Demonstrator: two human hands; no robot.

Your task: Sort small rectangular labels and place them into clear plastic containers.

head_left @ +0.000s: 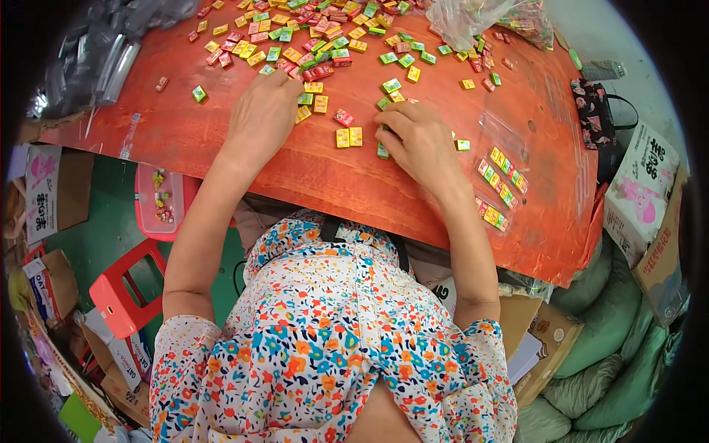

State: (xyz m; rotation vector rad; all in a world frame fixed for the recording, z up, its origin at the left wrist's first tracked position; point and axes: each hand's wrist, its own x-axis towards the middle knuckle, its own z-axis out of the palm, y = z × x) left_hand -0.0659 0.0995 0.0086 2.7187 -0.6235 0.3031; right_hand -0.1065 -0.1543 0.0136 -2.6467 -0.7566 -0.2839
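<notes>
Small candy-sized boxes in yellow, green and red lie over the red table (244,166). My left hand (266,111) reaches to the near edge of the pile, beside a red box (319,72); its fingertips are mostly hidden under the hand. My right hand (421,136) is curled, with thumb and forefinger closed around a small green box (382,150). Between the hands, two yellow boxes (348,137) stand side by side, with a red box (343,117) just beyond. A yellow-green box (462,145) lies right of my right hand.
Clear strips filled with boxes (498,183) lie at the right. Clear plastic sleeves (118,70) are heaped at the far left, and a clear bag (465,22) stands at the back. Below left are a tub (156,210) and red stool (129,288); cartons (546,343) crowd the lower right.
</notes>
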